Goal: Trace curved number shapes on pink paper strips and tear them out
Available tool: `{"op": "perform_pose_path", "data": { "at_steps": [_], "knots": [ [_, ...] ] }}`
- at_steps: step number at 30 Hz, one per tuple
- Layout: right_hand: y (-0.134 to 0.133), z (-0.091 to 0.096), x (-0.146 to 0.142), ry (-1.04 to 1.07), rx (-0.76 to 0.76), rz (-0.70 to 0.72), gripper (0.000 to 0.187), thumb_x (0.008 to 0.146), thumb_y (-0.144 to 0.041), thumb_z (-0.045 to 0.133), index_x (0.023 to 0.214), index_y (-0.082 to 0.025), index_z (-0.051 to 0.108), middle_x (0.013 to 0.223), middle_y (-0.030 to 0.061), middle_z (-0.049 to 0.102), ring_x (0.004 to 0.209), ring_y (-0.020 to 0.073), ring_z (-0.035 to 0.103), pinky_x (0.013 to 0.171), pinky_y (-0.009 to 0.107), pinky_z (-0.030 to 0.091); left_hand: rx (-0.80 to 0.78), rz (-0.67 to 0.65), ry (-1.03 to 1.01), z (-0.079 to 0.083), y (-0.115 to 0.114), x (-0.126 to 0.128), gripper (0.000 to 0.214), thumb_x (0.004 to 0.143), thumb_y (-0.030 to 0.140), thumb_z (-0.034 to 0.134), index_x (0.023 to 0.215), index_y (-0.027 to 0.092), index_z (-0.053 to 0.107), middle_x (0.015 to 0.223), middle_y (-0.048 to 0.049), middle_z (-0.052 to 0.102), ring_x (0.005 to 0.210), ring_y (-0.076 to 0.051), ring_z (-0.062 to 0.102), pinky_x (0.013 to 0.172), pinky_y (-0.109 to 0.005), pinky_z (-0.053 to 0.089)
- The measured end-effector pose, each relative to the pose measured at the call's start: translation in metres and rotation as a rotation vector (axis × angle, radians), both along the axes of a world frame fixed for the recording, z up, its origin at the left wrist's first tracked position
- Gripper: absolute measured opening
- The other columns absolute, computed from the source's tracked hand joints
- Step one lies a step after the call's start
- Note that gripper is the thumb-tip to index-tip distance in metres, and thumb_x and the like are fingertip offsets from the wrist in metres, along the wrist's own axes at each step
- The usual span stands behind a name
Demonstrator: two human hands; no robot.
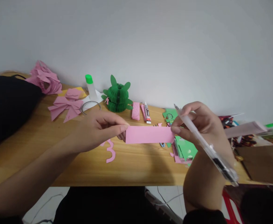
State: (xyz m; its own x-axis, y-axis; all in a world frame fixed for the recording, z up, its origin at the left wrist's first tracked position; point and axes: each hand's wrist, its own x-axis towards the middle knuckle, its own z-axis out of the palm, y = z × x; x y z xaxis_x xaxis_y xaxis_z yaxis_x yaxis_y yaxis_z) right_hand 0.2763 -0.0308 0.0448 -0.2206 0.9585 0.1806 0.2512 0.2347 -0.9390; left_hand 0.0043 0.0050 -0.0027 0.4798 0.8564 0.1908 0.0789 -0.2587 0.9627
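Observation:
Between my two hands a plain pink paper strip (pixel 150 134) is held out flat above the table. My left hand (pixel 104 127) pinches its left end between thumb and fingers. The thumb and a finger of my right hand (pixel 199 124) grip the right end. A translucent white pen (pixel 197 135) also sits in my right hand, slanting across it with the tip pointing up and left. Under the left hand lies a wavy pink paper cutout (pixel 111 152). Green paper sheets with cut-out holes (pixel 186 147) are stacked below the right hand, partly hidden by it.
At the back stand a green folded-paper ball (pixel 117 99) with leaves and a glue bottle with a green cap (pixel 90 84). A metal ring (pixel 91 102), pink paper bows (pixel 67 107) and a glue tube (pixel 147 112) lie around. A black bag-like shape (pixel 10 105) covers the left.

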Motion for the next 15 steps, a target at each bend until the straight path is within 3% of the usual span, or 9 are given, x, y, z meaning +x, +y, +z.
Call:
{"op": "perform_pose_path", "data": {
  "at_steps": [5,9,11,15],
  "knots": [
    [0.002,0.003,-0.012,-0.111,-0.072,0.006,0.029,0.080,-0.026,0.076,0.097,-0.025,0.053,0.080,-0.0012,0.070,0.066,0.0127,0.067,0.053,0.025,0.053,0.080,-0.018,0.125,0.008,0.000,0.004,0.021,0.081,0.024,0.054,0.068,0.019,0.070,0.064,0.0017,0.071,0.055,-0.010,0.061,0.045,-0.016,0.043],
    [0.007,0.004,-0.036,-0.254,-0.013,0.063,0.025,0.080,-0.022,0.073,0.094,-0.024,0.052,0.084,-0.0015,0.068,0.080,0.0132,0.069,0.060,0.023,0.054,0.205,-0.052,0.251,0.010,0.001,0.010,0.030,0.084,0.023,0.050,0.059,0.017,0.064,0.050,0.0045,0.057,0.043,-0.006,0.045,0.041,-0.017,0.029],
    [0.010,0.003,-0.046,-0.288,0.010,0.128,0.024,0.080,-0.021,0.072,0.093,-0.024,0.052,0.083,-0.0028,0.067,0.079,0.0124,0.069,0.063,0.022,0.054,0.248,-0.073,0.278,0.010,0.000,0.013,0.031,0.085,0.023,0.049,0.058,0.017,0.064,0.046,0.0057,0.051,0.042,-0.005,0.041,0.043,-0.018,0.027],
    [0.014,-0.001,-0.056,-0.300,0.005,0.168,0.026,0.081,-0.022,0.072,0.094,-0.023,0.050,0.072,-0.0064,0.065,0.066,0.0100,0.064,0.063,0.024,0.051,0.240,-0.094,0.344,0.012,-0.001,0.015,0.030,0.086,0.023,0.047,0.062,0.017,0.065,0.050,0.0055,0.053,0.045,-0.006,0.045,0.046,-0.020,0.028]
  ]
}}
